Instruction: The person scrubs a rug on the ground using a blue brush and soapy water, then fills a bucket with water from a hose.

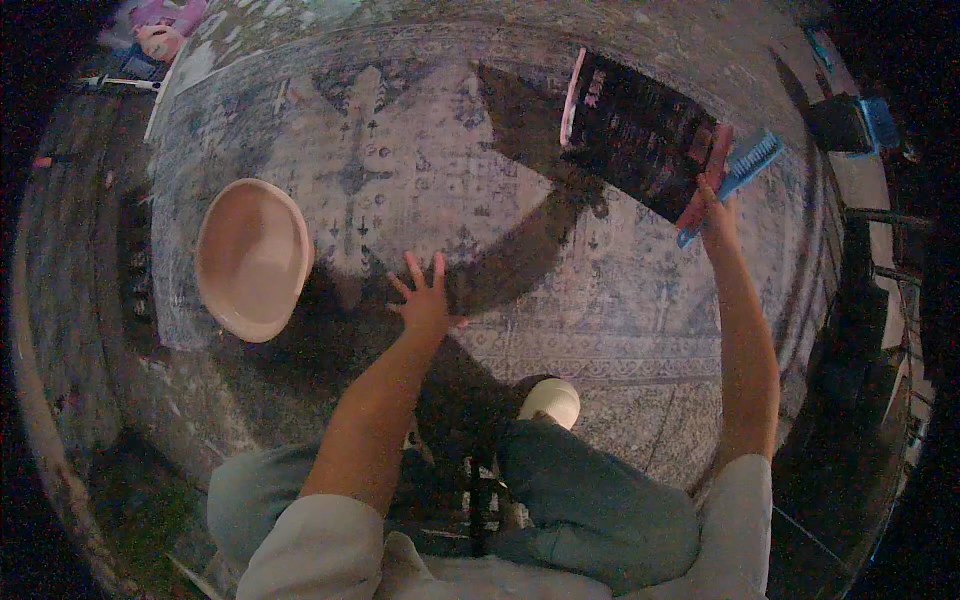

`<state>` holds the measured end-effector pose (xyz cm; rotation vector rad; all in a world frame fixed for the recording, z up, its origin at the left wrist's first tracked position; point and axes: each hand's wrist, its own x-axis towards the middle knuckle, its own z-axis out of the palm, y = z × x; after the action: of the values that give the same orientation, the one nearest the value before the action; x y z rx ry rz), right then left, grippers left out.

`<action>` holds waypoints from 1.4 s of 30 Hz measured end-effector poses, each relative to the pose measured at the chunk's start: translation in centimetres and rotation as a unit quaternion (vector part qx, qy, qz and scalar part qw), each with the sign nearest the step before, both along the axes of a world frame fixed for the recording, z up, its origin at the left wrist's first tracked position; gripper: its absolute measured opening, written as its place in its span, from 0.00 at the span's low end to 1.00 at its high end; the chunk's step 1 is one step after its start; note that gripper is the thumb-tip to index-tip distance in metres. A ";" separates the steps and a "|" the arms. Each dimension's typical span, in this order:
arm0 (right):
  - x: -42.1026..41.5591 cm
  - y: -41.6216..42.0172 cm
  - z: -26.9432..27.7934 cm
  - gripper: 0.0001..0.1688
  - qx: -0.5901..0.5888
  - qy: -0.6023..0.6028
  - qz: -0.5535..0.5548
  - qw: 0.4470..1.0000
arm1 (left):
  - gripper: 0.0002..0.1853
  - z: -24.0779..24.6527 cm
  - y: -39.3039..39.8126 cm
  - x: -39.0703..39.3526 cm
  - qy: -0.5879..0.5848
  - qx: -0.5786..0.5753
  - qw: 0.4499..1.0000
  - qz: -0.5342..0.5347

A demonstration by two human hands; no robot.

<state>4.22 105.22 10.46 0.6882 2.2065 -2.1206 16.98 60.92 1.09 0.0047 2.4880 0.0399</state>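
My left hand (pixel 424 300) is spread over the patterned rug (pixel 360 172), its fingers apart and nothing in it; I cannot tell whether it touches the rug. At the upper right, my right hand (pixel 716 217) grips a blue brush (pixel 750 166) with its bristles on the far end. The same hand is at the pink edge of a dark, flat, panel-like thing (pixel 637 135), which has another pink edge at its far left; both seem held together. A pink oval basin (pixel 255 259) stands on the rug's left part, left of my left hand.
Pink and blue items (pixel 157 37) lie past the rug's upper left corner. Beyond the right side are a dark and blue object (pixel 874 124) and bar-like shapes. My foot in a pale shoe (pixel 553 403) is near the rug's lower edge. Shadows fall across the rug.
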 end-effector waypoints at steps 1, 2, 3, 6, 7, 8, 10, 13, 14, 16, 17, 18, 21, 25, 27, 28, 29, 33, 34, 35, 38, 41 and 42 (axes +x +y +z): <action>-0.4 0.0 0.2 0.34 -0.005 -0.002 0.000 1.000 | 0.65 0.1 0.0 0.0 -0.004 -0.001 1.000 -0.005; -0.7 -0.1 0.4 0.33 -0.011 -0.003 0.000 1.000 | 0.65 0.0 0.4 -0.2 -0.009 -0.002 1.000 -0.009; -0.9 -0.6 0.5 0.31 -0.018 0.018 0.001 1.000 | 0.65 -0.1 0.2 -0.2 -0.014 -0.007 1.000 -0.018; -1.6 -1.2 0.8 0.27 -0.026 0.053 0.000 0.998 | 0.66 0.4 0.2 -0.4 -0.025 -0.009 1.000 -0.014; -2.1 -1.0 0.7 0.25 -0.018 0.047 -0.005 0.999 | 0.66 0.6 0.4 -0.4 -0.027 -0.005 1.000 -0.004; -2.4 -0.8 0.7 0.24 -0.008 0.042 -0.008 0.999 | 0.66 0.8 0.6 -0.5 -0.029 -0.001 1.000 0.007; -3.1 -0.8 0.5 0.23 0.012 0.034 -0.010 0.999 | 0.66 1.0 0.6 -0.5 -0.028 0.007 0.999 0.041; -3.9 -1.3 0.7 0.22 0.034 0.042 -0.005 0.999 | 0.66 -0.1 -0.1 -0.5 -0.047 -0.007 0.999 0.000; -4.1 -1.6 0.9 0.22 0.040 0.048 -0.003 0.998 | 0.66 -0.4 -0.3 -0.4 -0.050 -0.010 0.999 -0.006; -4.8 -0.4 1.2 0.22 0.057 0.006 0.009 0.998 | 0.66 0.0 0.2 -0.5 -0.046 -0.002 0.999 -0.003; -4.9 0.2 1.3 0.22 0.066 -0.016 0.015 0.998 | 0.66 0.1 0.4 -0.6 -0.045 0.003 0.999 -0.002; -5.0 -0.4 1.6 0.20 0.050 0.008 0.006 0.999 | 0.66 0.2 0.3 -0.6 -0.043 0.003 0.999 -0.001; -5.3 -1.9 2.4 0.17 0.010 0.062 -0.005 0.998 | 0.66 1.1 0.0 -0.5 -0.042 0.013 0.999 0.016; -6.0 -1.9 2.9 0.22 -0.020 0.091 -0.006 0.996 | 0.66 3.1 0.6 -0.6 -0.045 0.015 0.998 0.047; -7.4 -1.6 3.2 0.24 -0.009 0.096 -0.019 0.995 | 0.66 2.9 0.3 -0.4 -0.039 0.028 0.999 0.013; -8.3 -1.3 3.5 0.27 0.011 0.093 -0.024 0.995 | 0.66 2.9 0.3 -0.6 -0.040 0.030 0.999 0.019; -9.4 -1.3 3.6 0.28 0.015 0.095 -0.033 0.995 | 0.66 3.0 0.3 -0.8 -0.043 0.030 0.998 0.024; -13.3 -1.1 3.9 0.32 -0.002 0.126 -0.062 0.990 | 0.64 3.6 0.9 -1.0 -0.037 0.046 0.996 0.066; -14.1 -1.4 4.0 0.32 -0.006 0.144 -0.054 0.988 | 0.64 3.2 0.6 -1.0 -0.020 0.054 0.996 0.060; -14.8 -1.5 4.2 0.32 -0.010 0.160 -0.030 0.987 | 0.64 2.8 0.5 -1.0 -0.018 0.049 0.997 0.059; -16.5 0.0 4.4 0.27 -0.001 0.194 0.033 0.980 | 0.64 3.6 1.4 -1.6 -0.023 0.037 0.997 0.062; -17.9 -2.0 4.5 0.17 0.049 0.185 -0.068 0.979 | 0.64 3.5 1.3 -1.5 -0.027 0.022 0.997 0.074; -17.7 -1.7 4.3 0.15 0.007 0.182 -0.054 0.982 | 0.64 2.8 1.1 -1.2 -0.011 0.028 0.997 0.072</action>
<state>-13.52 103.51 14.72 0.4576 2.4051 -2.4595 15.79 62.06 3.93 -0.1502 2.4606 0.1686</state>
